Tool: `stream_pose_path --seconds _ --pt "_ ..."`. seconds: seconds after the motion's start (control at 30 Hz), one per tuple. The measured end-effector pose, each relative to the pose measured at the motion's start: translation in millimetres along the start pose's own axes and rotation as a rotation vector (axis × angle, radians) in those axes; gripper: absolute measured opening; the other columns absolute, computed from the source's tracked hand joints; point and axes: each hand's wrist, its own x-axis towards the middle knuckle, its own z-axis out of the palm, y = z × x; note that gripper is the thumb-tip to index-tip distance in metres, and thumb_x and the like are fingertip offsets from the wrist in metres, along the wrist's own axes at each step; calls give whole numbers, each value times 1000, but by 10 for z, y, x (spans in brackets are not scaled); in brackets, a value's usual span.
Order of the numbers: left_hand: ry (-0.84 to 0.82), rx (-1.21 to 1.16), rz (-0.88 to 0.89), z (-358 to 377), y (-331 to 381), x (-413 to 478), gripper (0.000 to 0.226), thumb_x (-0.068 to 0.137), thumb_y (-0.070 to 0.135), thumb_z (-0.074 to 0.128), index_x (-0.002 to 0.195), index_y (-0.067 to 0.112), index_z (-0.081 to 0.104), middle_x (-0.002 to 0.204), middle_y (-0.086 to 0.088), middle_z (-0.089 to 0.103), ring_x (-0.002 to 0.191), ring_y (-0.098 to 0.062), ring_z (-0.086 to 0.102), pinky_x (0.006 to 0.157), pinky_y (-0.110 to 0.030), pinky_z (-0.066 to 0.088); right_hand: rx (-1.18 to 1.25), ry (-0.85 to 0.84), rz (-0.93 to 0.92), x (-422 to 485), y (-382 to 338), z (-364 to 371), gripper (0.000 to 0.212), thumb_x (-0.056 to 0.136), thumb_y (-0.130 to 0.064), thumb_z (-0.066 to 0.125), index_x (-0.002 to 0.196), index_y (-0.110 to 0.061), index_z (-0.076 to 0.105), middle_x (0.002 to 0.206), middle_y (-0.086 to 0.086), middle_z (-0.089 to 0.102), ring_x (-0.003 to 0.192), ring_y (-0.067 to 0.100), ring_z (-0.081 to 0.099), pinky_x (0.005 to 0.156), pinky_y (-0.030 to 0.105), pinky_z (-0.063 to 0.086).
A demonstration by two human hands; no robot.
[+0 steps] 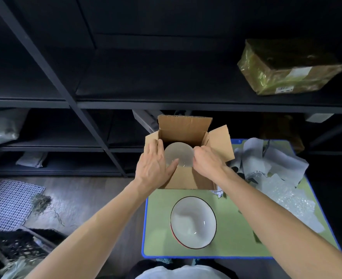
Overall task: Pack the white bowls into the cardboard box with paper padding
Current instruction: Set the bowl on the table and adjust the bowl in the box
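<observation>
**boxfan22:** ok so where was the bowl at that point?

**tapegun_mo:** The plain white round bowl (178, 154) was tipped up in the mouth of the open brown cardboard box (184, 129). The box sat at the 12 o'clock end of the green, blue-edged surface (158, 228). The left hand (154, 164) was at the bowl's 9 o'clock, fingers straight along the box wall and thumb lying across the bowl. So that grip was wide, more of a steadying touch. The right hand (207, 163) was at the bowl's 3 o'clock with fingers curled in, its grip pinching the rim.

**boxfan22:** and the rest of the stuff?

**tapegun_mo:** A second white bowl with a dark rim (193, 222) sat upright at the box's 6 o'clock, apart from it. Crumpled grey-white paper (266, 158) was piled at the box's 3 o'clock, right against its flap, with clear bubble wrap (291, 200) around 4 o'clock. Way up at 1 o'clock, a parcel wrapped in yellowish film (286, 67) sat on the black metal shelf (166, 85).
</observation>
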Motion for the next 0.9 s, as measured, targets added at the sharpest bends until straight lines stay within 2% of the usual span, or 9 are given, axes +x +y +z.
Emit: stream_pose_path --seconds 0.13,0.33,0.43,0.5,0.57,0.7,0.9 --pt "3 30 -18 55 10 3 88 93 68 32 149 1 25 140 -11 40 115 -23 46 94 -29 46 -5 -128 70 175 -80 45 20 96 -15 55 110 -2 62 109 18 68 98 36 65 65 33 38" --pt "40 -3 -48 147 26 -31 94 90 69 27 152 -2 23 144 -14 40 119 -24 47 98 -29 46 -28 -248 140 312 -146 80 23 97 -18 57 114 -4 64 113 15 69 103 33 66 70 33 43" --pt "49 -33 -60 171 32 -33 96 89 70 27 154 -1 20 145 -12 39 120 -23 47 98 -28 46 -39 -284 177 361 -172 87 31 98 -18 59 124 -2 60 121 16 66 110 32 64 79 35 50" --pt "49 -45 -61 181 32 -32 97 89 70 28 154 0 18 145 -11 39 120 -22 46 98 -27 46 -41 -304 211 388 -191 104 42 98 -16 59 134 3 49 131 19 59 120 35 58 89 37 50" --pt "48 -52 -61 183 31 -29 97 88 70 28 154 0 16 144 -10 38 119 -21 46 98 -26 46 -21 -308 256 400 -212 123 48 97 -10 57 140 4 40 138 22 51 126 37 53 94 38 48" --pt "62 -13 -33 201 32 -20 98 90 70 25 154 -3 13 146 -13 38 121 -23 47 104 -28 44 68 -266 312 408 -213 141 64 93 -4 59 147 -3 26 139 27 44 123 38 55 96 39 48" --pt "87 -7 -19 216 33 -30 96 92 69 27 154 -3 15 144 -15 40 119 -24 48 103 -30 45 71 -180 228 378 -189 102 61 95 -14 60 146 -6 28 127 22 62 116 37 62 90 42 51"
